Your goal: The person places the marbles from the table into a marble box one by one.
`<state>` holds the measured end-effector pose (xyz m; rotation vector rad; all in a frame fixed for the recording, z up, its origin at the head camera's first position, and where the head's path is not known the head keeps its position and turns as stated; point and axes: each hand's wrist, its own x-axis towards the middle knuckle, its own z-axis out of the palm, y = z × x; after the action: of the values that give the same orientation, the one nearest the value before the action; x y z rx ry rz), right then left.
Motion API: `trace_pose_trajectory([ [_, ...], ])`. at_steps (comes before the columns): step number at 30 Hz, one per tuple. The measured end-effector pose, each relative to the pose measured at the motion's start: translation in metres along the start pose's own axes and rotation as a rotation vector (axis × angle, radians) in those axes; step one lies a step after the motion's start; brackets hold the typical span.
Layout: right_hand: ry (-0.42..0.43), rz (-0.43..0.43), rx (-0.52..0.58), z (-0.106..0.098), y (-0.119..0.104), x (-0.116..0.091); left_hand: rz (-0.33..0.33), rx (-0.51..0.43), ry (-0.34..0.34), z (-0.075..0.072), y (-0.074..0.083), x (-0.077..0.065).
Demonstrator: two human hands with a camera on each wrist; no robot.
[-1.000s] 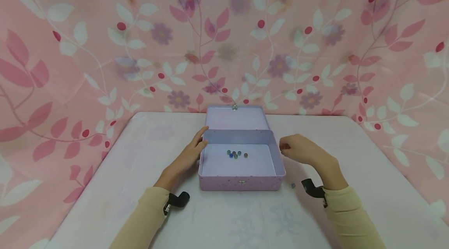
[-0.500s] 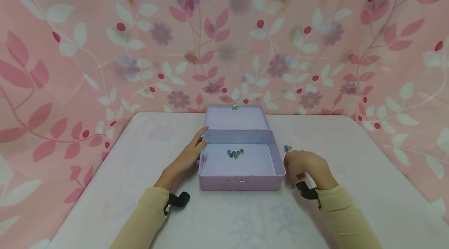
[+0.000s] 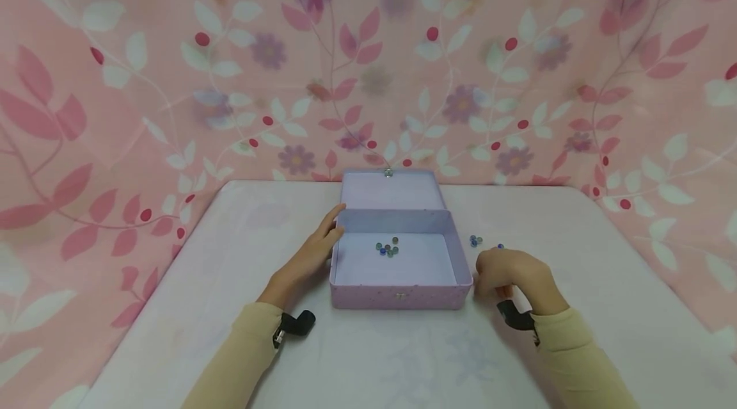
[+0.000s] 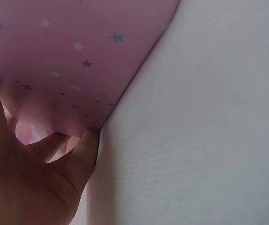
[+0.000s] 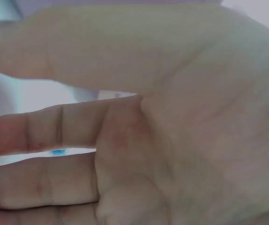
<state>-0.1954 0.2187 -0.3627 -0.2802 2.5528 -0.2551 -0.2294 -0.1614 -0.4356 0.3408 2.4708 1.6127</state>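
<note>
My left arm (image 3: 236, 354) reaches forward and inward, its hand (image 3: 311, 255) with the fingers pointing ahead and the thumb apart from them. My right arm (image 3: 578, 354) angles in from the other side, bent at the wrist (image 3: 549, 297), so the right hand (image 3: 509, 271) arches with its knuckles up and fingers turned downward. Its palm (image 5: 209, 122) shows close up; thumb and index tips are out of sight.

A white-covered table (image 3: 270, 204) carries an open lilac box (image 3: 368, 297) between the left hand (image 3: 308, 260) and the right hand (image 3: 512, 271); a cluster of beads (image 3: 474, 243) and a separate blue bead (image 3: 501, 246) lie just beyond the latter.
</note>
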Motion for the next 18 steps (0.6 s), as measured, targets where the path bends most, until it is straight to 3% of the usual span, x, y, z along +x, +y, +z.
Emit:
trace_pose_trajectory([
  [5,-0.032,0.016,0.038,0.004,0.004,-0.008,-0.001,0.004,0.013,0.001,-0.001,0.002],
  [12,0.007,-0.039,-0.006,0.003,0.019,-0.017,0.003,-0.006,-0.004,0.004,0.0,0.002],
  [18,-0.026,0.015,0.042,0.007,0.035,-0.031,0.0,-0.023,0.006,-0.001,0.001,0.002],
])
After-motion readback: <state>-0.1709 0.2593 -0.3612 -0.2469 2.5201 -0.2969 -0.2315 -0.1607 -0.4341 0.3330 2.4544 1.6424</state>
